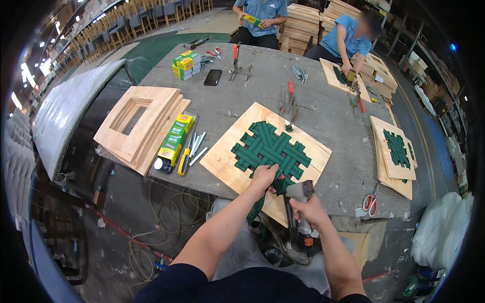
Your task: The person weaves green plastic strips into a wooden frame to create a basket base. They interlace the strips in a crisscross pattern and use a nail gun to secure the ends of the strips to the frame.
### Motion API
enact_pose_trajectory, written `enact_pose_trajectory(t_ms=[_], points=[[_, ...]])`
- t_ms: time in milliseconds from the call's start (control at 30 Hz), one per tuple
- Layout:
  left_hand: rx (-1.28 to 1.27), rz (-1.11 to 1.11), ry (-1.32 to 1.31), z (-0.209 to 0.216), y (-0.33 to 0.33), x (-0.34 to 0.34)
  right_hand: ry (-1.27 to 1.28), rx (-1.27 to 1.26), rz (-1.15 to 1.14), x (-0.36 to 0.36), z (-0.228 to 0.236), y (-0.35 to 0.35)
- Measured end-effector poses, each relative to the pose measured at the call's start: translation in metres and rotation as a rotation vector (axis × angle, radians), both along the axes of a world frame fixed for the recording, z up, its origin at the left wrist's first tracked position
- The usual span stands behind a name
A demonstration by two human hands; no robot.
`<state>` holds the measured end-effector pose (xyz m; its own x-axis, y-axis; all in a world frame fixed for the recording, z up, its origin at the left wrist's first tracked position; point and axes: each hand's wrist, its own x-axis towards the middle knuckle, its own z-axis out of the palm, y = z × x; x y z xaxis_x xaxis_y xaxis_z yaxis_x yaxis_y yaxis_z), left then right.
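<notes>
A square wooden panel (222, 160) lies on the table in front of me, with green webbing straps (273, 146) woven across its middle. At the panel's near edge, my left hand (266, 178) is closed on a green strap (257, 208) that hangs down towards my lap. My right hand (311, 211) grips a grey air staple gun (300, 190), whose head is close beside the left hand's fingers, over the panel's near edge. Whether the gun's nose touches the strap cannot be made out. An air hose joins the gun below my right hand.
Stacked wooden frames (121, 121), a green-yellow box (174, 139), a yellow-handled knife (184, 160) and staple strips (198, 151) lie left. Scissors (370, 204) and webbed panels (396, 149) are right. Beyond are a phone (213, 77), red-handled pliers (290, 96) and two co-workers.
</notes>
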<state>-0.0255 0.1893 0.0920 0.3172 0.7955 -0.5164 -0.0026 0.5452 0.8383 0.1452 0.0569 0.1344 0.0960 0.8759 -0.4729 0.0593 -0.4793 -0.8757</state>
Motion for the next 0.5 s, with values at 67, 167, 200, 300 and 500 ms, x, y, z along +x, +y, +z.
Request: enact_pose_trajectory(t_ms=[67,167,200,300,500], points=[[0.006,-0.016,0.022,-0.002,-0.001,-0.002,0.078,-0.013,-0.128,0.021,0.0,-0.006],[0.036,-0.04,0.112,0.004,-0.003,0.003,0.165,0.069,-0.381,0.06,-0.003,-0.016],[0.049,-0.046,0.13,0.006,-0.004,0.006,0.167,0.07,-0.477,0.076,-0.009,-0.021],[0.084,-0.024,0.134,0.006,-0.008,0.015,0.269,0.056,-0.573,0.121,-0.016,-0.032],[0.226,0.054,0.162,0.0,-0.019,0.007,0.397,0.147,-0.503,0.114,-0.016,-0.045]])
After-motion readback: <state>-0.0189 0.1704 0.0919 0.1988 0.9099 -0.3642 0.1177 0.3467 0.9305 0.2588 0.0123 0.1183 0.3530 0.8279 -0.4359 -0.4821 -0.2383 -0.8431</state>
